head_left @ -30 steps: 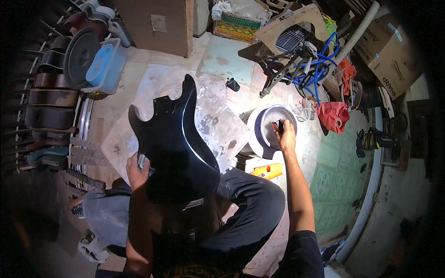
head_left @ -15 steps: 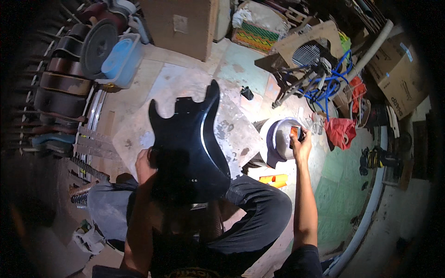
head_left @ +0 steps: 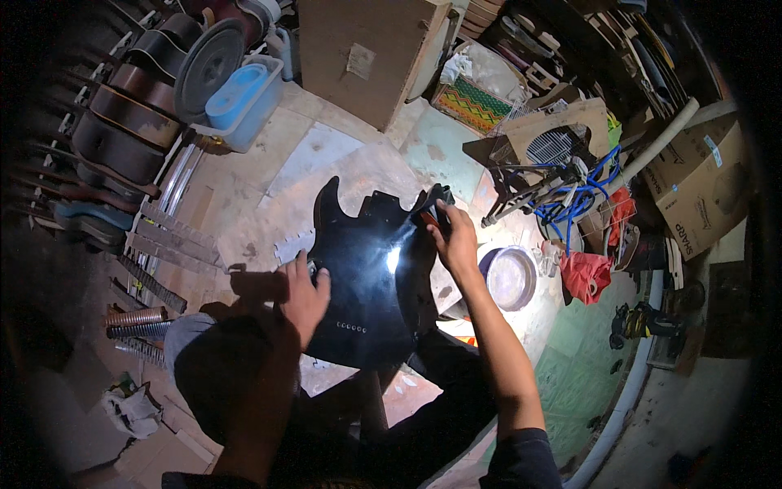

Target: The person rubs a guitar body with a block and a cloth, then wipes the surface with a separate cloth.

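Note:
A glossy black electric guitar body (head_left: 366,285) lies across my lap, neck pocket pointing away from me. My left hand (head_left: 303,297) grips its left edge, with a small, indistinct dark object by the fingertips. My right hand (head_left: 454,240) holds a small red-and-black block (head_left: 432,218) at the upper right horn, either touching or just over it. A pale round basin (head_left: 529,279) stands right of the body, and a stained, pale sheet (head_left: 285,208) lies beneath and beyond it.
Rows of instrument bodies (head_left: 122,138) and a blue tub (head_left: 232,102) line the left. Springs (head_left: 134,318) lie lower left. A frame with blue hose (head_left: 562,208), a red bag (head_left: 585,277) and cardboard boxes (head_left: 688,187) crowd the right. A brown panel (head_left: 358,41) stands at the back.
My right hand has moved from the basin, up and left to the guitar's horn with the block. The guitar body has tilted and shifted right, and the view has shifted too.

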A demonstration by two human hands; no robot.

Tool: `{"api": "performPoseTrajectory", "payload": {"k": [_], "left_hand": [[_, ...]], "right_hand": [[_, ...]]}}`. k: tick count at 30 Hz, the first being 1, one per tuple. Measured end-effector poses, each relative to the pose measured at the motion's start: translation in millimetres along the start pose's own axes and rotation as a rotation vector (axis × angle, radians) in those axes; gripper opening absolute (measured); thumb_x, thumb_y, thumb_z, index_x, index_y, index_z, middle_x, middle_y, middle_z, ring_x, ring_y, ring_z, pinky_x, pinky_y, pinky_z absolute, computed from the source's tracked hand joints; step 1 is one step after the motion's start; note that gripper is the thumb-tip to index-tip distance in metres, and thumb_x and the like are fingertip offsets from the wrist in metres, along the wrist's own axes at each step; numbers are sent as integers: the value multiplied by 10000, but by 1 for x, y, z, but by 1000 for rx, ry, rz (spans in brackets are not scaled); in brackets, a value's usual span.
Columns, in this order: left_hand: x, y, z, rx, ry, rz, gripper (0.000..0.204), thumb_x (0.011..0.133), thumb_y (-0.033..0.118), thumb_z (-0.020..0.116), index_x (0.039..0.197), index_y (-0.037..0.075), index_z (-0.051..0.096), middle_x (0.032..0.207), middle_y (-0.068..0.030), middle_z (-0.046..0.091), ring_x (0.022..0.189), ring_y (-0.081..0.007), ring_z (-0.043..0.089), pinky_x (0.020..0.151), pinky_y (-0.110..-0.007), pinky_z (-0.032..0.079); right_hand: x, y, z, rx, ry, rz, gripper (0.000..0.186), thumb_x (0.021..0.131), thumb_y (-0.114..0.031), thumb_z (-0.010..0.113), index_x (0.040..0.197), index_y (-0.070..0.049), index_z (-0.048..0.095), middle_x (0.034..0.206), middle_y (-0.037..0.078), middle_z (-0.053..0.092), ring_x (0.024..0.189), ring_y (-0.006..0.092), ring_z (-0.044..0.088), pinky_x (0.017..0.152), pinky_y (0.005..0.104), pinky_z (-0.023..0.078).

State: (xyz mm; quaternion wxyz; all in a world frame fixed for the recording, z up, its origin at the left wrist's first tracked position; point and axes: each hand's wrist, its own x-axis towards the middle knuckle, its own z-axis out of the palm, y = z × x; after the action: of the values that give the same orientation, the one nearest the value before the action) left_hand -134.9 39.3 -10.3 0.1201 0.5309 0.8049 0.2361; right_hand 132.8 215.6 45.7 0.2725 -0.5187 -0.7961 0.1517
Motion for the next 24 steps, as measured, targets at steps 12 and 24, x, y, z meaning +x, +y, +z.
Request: {"api": "performPoseTrajectory", "payload": {"k": [12,24], "left_hand": [[-5,34,-7,136,-18,-86,783,860,541,635,1404,6,457,1323,-190,515,1266,-331,432,1129,-496,242],[0,34,-7,112,-33,-111,776,840,497,669,1398,2,454,1314,-188,511,1252,-347,439,1084,-490,292]], "right_hand": [[12,17,55,168,71,313,264,937,-168,648,1182,-72,671,997,210,673,876,388,626,756,437,480],[24,16,55,-67,159,314,596,776,16,677,1332,-182,596,1163,204,600,1058,389,565,905,464,437]]}}
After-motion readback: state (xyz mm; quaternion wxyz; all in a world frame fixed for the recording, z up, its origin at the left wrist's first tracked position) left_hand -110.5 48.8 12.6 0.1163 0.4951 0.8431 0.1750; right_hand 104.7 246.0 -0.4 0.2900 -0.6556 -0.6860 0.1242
